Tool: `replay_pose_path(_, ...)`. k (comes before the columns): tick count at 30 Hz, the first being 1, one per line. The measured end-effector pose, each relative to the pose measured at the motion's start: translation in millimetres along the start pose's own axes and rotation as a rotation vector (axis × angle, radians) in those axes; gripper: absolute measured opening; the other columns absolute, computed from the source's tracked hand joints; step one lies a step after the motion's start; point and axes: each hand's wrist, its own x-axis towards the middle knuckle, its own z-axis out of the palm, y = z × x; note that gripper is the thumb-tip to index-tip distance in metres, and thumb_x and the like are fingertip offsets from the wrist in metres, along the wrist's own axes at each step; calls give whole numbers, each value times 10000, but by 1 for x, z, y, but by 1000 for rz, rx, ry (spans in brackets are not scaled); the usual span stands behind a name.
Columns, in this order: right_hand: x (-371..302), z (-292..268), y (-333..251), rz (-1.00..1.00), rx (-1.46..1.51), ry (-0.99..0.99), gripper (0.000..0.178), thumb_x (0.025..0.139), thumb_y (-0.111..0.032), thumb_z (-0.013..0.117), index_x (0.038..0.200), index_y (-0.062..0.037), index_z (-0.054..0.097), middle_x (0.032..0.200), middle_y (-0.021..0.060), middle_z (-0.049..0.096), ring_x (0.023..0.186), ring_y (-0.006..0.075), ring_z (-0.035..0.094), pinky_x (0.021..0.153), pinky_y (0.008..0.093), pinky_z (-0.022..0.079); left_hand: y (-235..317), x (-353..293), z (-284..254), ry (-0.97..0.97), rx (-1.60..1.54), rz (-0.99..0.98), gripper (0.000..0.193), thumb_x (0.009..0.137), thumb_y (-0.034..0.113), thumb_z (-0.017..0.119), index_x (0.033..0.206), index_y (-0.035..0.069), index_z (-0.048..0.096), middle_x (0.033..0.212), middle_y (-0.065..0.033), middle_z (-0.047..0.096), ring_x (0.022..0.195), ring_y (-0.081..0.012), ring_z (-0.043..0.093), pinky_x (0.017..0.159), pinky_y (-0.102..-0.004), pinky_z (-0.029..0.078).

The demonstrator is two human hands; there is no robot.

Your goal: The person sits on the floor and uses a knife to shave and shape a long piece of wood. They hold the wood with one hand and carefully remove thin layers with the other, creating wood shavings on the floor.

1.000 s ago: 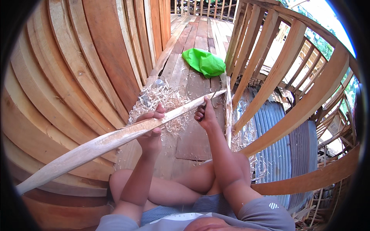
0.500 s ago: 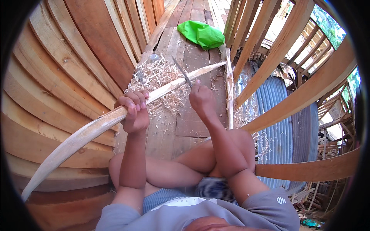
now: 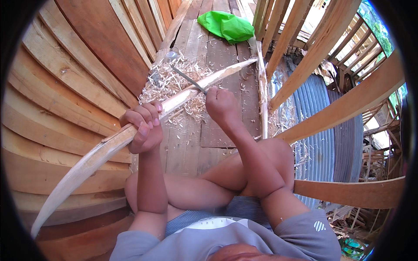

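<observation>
Wooden floor planks are covered with shavings. A long curved stick is gripped by the closed left hand. A knife is clenched in the right hand, its blade resting on the stick.

plank floor | wood shavings heaped | green bag far end

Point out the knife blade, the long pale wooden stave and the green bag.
Thin grey metal knife blade [image 3: 187, 78], head view, mid-blade.
Long pale curved wooden stave [image 3: 96, 152], head view, shaved face below the left hand.
Crumpled bright green plastic bag [image 3: 226, 26], head view, its centre.
</observation>
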Motion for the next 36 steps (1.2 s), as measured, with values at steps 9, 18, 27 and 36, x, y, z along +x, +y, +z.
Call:
replay_pose_path(9, 1, -4, -1, 33, 2, 33, 548, 951, -334, 344, 834, 75, 689, 863, 347, 634, 887, 530, 614, 885, 554, 460, 0, 2, -7, -72, 34, -51, 126, 798, 158, 608, 758, 158, 488, 705, 21, 458, 726, -139, 478, 861, -387, 367)
replay_pose_path(18, 49, -8, 70, 224, 24, 134, 587, 950, -371, 333, 864, 96, 678, 946, 366, 627, 975, 532, 597, 940, 544, 434, -7, 5, 8, -46, -16, -5, 126, 737, 93, 615, 759, 101, 491, 669, -27, 477, 652, -162, 485, 797, -404, 403)
replay_pose_path(27, 23, -3, 20, 115, 26, 22, 605, 955, -392, 330, 861, 97, 674, 933, 365, 632, 974, 533, 599, 934, 540, 441, -9, -1, -3, 40, -33, -1, 126, 726, 92, 615, 760, 107, 495, 660, -26, 468, 644, -166, 483, 800, -402, 404)
replay_pose_path(36, 37, 2, 44, 180, 28, -39, 582, 948, -358, 326, 1026, 110, 663, 1034, 358, 631, 1042, 495, 603, 952, 503, 444, -7, 3, -1, 2, 10, -10, 150, 728, 108, 631, 738, 113, 481, 661, -22, 464, 643, -159, 481, 795, -402, 403)
